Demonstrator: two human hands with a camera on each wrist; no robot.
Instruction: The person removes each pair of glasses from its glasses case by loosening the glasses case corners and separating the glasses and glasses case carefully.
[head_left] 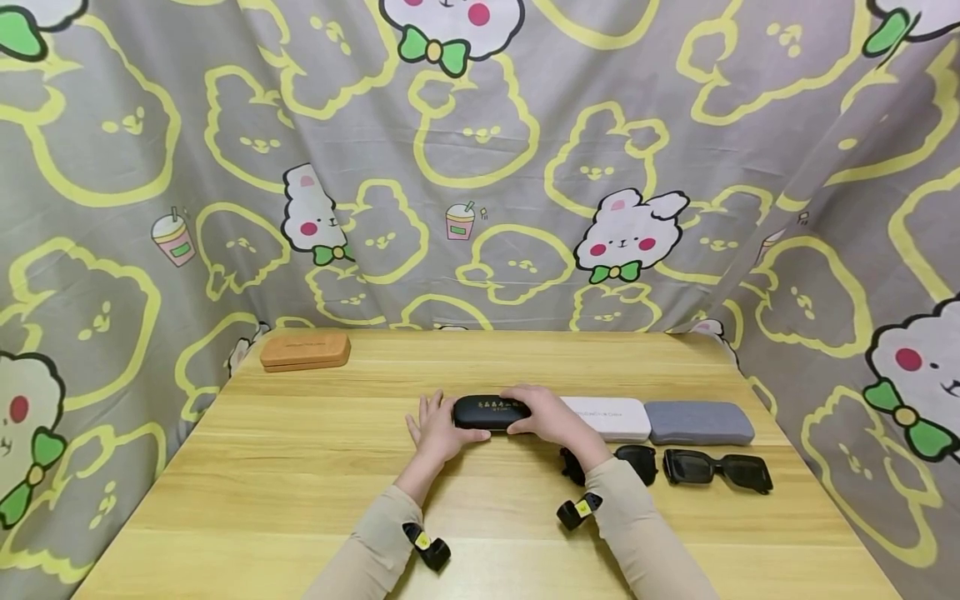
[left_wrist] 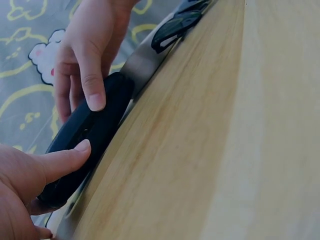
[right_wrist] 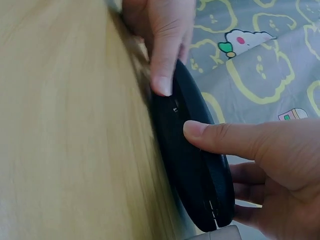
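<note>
Both hands clamp the glossy black hard-shell glasses case (head_left: pixel 491 412) mid-table from my view: left hand (head_left: pixel 437 432) and right hand (head_left: pixel 546 417) gripping opposite ends, thumbs along its seam, probably steadying it.

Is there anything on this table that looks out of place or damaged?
Only the brown case: it lies alone at the far left corner, away from the row. Both hands grip the black case. No damage shows.
</note>
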